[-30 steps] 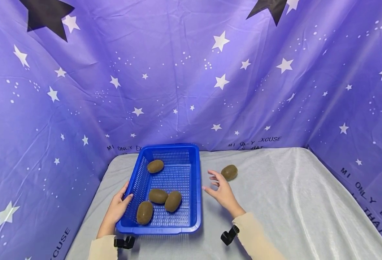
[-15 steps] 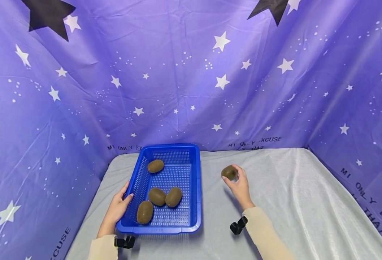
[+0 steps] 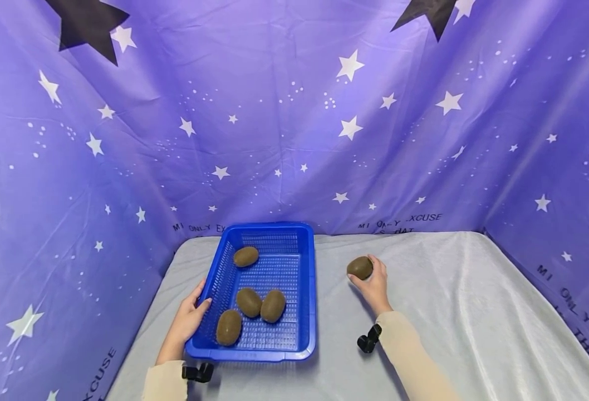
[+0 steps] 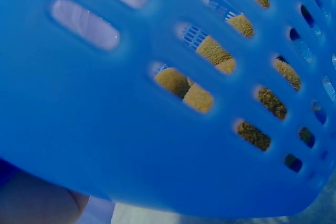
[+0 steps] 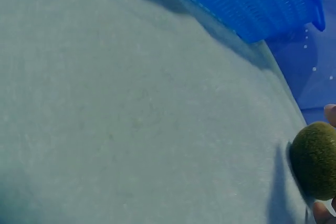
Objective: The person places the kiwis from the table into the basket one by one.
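Observation:
My right hand (image 3: 373, 285) pinches a brown kiwi (image 3: 359, 268) between thumb and fingers on the cloth, right of the basket. In the right wrist view that kiwi (image 5: 316, 161) shows at the right edge, with fingertips at its ends. On the other side, my left hand (image 3: 186, 320) holds the left rim of a blue plastic basket (image 3: 308, 312), thumb over the edge. Several kiwis (image 3: 229, 327) lie inside, one far back and the others toward the front. Through the slots of the basket wall (image 4: 105, 119), brown kiwi skin shows in the left wrist view.
Pale grey cloth (image 3: 455, 312) covers the table. A purple curtain (image 3: 274, 111) printed with stars encloses the back and both sides, close behind the basket's far end. Each wrist carries a small black camera (image 3: 369, 338).
My right hand has moved rightward from beside the basket to the lone kiwi and taken hold of it. The left hand keeps its grip. The head view has shifted slightly.

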Available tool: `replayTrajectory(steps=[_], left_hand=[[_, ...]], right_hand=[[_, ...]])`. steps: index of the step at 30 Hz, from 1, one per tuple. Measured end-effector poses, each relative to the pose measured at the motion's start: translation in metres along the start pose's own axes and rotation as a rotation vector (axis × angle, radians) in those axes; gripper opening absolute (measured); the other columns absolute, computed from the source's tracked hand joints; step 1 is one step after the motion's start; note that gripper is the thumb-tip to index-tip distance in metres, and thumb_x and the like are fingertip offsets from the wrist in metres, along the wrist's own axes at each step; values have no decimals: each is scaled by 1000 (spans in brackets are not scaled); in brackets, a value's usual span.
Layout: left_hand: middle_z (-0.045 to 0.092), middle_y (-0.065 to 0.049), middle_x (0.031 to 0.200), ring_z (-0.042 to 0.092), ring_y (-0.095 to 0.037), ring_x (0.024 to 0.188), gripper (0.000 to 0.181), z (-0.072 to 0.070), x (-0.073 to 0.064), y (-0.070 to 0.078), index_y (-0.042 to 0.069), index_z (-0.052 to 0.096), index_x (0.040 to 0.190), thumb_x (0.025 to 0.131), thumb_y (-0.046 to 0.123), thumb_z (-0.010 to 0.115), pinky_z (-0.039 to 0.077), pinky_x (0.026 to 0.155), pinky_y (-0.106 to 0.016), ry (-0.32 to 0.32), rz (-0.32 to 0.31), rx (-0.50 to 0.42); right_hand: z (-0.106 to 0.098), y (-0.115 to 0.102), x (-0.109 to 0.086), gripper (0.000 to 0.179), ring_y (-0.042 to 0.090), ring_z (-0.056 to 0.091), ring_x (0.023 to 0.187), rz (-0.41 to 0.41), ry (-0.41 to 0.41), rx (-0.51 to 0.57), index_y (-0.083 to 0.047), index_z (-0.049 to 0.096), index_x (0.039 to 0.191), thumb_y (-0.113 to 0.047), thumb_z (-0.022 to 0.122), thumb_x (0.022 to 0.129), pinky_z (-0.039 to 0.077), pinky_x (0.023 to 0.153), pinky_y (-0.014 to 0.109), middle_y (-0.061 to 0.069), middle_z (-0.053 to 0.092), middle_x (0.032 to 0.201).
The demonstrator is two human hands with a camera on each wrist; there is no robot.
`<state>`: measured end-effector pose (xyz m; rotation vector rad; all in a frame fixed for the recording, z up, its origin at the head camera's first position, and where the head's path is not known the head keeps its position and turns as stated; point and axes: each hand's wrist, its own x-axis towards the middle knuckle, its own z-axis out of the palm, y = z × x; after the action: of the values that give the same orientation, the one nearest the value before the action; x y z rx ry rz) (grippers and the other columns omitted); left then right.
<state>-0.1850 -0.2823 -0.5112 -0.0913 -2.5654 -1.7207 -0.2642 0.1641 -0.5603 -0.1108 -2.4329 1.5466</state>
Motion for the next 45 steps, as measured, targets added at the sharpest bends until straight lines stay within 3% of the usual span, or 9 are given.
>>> replayTrajectory(steps=[6,13,18,22,33,39,45], left_hand=[[33,-32,143,45,-43,121,57,3,1,3,-5,19,147,96,0,45,48,87,-34,-16,-8,-14],[32,-32,144,45,-44,120,58,4,1,2,-6,19,147,96,-2,45,48,85,-32,-18,-1,-37],[31,-33,143,45,-45,120,58,4,0,3,-7,18,147,96,-2,44,49,85,-34,-19,2,-35],[31,-34,143,45,-46,119,57,4,-1,3,-8,18,147,96,-2,44,49,85,-35,-20,7,-32],[30,-34,144,44,-46,121,58,4,-1,3,-5,17,148,97,0,43,49,86,-37,-25,-13,-26],[30,-31,145,46,-43,120,58,3,0,2,-4,17,148,97,1,43,49,84,-30,-21,-24,-28],[29,-31,145,46,-42,119,58,1,0,0,-6,17,147,97,0,44,49,83,-29,-14,-18,-16]], right_hand=[[-1,9,1,80,45,28,129,14,25,-22,2,30,141,-10,75,76,28,101,58,28,26,143],[-5,14,3,82,42,28,132,59,-35,1,6,23,144,-12,73,81,25,108,51,30,24,145],[-6,15,5,85,44,27,132,18,-55,-39,7,23,144,-13,74,79,25,106,53,31,26,144],[-4,15,5,84,45,28,130,-11,-38,-92,8,26,142,-12,75,77,26,104,56,32,29,140],[1,21,7,82,44,35,125,-36,38,-104,10,30,139,-15,76,76,30,102,54,32,35,136],[1,13,7,82,43,40,122,-66,25,-75,9,31,138,-17,77,76,32,101,54,31,37,135],[4,-6,7,83,38,43,116,-101,-54,-20,5,30,141,-16,77,77,40,93,52,27,37,135]])
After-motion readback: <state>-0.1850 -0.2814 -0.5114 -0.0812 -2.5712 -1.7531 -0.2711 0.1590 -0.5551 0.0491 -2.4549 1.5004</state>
